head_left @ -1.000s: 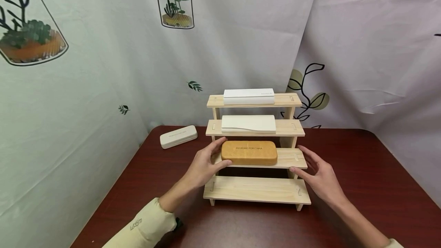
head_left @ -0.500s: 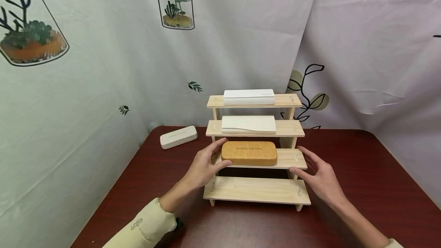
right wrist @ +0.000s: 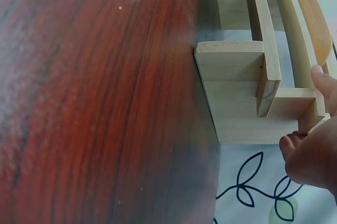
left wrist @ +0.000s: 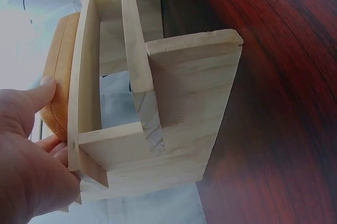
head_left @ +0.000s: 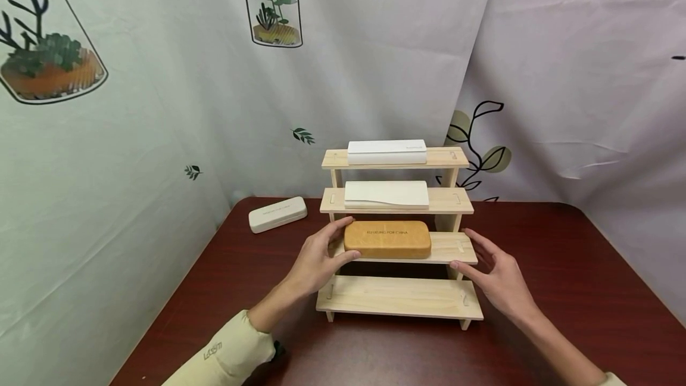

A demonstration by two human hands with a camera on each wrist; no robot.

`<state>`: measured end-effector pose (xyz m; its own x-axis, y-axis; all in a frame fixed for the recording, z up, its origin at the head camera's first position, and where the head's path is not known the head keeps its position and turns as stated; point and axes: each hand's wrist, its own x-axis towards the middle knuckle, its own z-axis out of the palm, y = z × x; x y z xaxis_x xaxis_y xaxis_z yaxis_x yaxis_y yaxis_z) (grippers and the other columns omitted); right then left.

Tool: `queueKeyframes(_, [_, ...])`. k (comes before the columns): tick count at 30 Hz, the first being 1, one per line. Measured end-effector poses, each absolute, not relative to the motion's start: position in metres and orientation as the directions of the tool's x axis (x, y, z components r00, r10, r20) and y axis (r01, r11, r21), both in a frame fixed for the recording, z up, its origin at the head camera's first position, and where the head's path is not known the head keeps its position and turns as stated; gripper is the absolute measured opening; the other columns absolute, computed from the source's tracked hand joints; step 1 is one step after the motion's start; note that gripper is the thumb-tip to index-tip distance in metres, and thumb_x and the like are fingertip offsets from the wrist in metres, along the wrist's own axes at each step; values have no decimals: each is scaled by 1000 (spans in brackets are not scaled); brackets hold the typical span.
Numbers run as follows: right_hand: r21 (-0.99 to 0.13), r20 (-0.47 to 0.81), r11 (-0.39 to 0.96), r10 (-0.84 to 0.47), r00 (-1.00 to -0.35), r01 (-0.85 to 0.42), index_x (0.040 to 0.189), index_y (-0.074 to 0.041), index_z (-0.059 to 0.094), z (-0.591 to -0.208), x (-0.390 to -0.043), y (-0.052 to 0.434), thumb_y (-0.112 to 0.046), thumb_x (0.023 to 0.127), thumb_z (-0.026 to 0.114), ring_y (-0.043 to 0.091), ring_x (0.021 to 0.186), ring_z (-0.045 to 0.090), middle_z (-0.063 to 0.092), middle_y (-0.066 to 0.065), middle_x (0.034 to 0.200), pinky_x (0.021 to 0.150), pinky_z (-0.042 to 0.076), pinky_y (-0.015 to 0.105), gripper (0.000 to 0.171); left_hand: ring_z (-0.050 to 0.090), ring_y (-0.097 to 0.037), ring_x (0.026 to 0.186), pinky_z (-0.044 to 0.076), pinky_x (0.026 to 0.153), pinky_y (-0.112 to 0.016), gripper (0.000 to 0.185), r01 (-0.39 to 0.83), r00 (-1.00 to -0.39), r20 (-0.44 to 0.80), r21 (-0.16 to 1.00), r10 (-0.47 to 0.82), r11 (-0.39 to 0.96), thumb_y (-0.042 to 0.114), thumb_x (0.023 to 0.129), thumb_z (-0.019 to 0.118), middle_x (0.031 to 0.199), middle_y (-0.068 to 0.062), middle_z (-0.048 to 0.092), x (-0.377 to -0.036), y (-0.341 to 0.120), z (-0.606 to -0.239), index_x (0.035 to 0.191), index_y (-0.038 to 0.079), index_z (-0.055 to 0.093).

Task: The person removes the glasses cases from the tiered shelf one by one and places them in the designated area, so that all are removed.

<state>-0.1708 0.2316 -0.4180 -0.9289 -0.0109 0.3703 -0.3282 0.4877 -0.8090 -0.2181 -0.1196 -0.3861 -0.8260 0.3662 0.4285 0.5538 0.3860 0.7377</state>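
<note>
A tan glasses case (head_left: 387, 240) with dark lettering lies on the second step from the bottom of a four-step wooden display stand (head_left: 399, 295). My left hand (head_left: 314, 261) holds the case's left end, the thumb at its front corner and fingers behind. In the left wrist view, the thumb presses the tan glasses case (left wrist: 59, 66) beside the shelf edge. My right hand (head_left: 504, 279) grips the right end of the same step, thumb at the front edge, fingers behind. In the right wrist view, the right hand (right wrist: 318, 150) partly leaves the frame.
Two white glasses cases lie higher up: one on the top step (head_left: 387, 152), one with a wavy flap (head_left: 386, 194) below it. An off-white glasses case (head_left: 277, 214) rests at the back left of the dark red table (head_left: 536, 237). Printed cloth (head_left: 214, 76) hangs behind.
</note>
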Motion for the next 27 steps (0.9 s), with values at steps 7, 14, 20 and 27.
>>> queueKeyframes(7, [-808,368,490,-12,-930,-326,150,-12,43,-418,-171,232,-25,84,81,21,120,58,55,21,139,86,45,6,77,56,-22,125,47,102,-41,65,583,-800,471,754,371,301,15,83,81,138,-10,58,-217,-120,-386,142,13,52])
queueKeyframes(14, [-807,366,494,-8,-930,-322,150,-12,43,-418,-171,231,-26,85,81,31,120,58,56,21,139,85,45,5,77,57,-22,125,49,99,-29,66,588,-793,472,756,385,286,12,84,80,140,-9,55,-218,-121,-386,143,12,49])
queueKeyframes(20, [-808,362,496,-4,-932,-317,150,-12,43,-417,-171,231,-26,85,81,26,120,59,56,21,138,85,45,5,77,56,-21,126,46,101,-27,65,587,-791,479,769,381,251,13,84,80,140,-6,55,-217,-121,-385,142,11,50])
queueKeyframes(27, [-811,357,495,-4,-934,-312,151,-14,42,-418,-171,231,-26,85,81,20,119,59,56,20,139,85,45,5,77,57,-19,126,47,100,-27,66,580,-797,481,778,365,243,12,83,81,140,-6,55,-213,-122,-384,142,12,51])
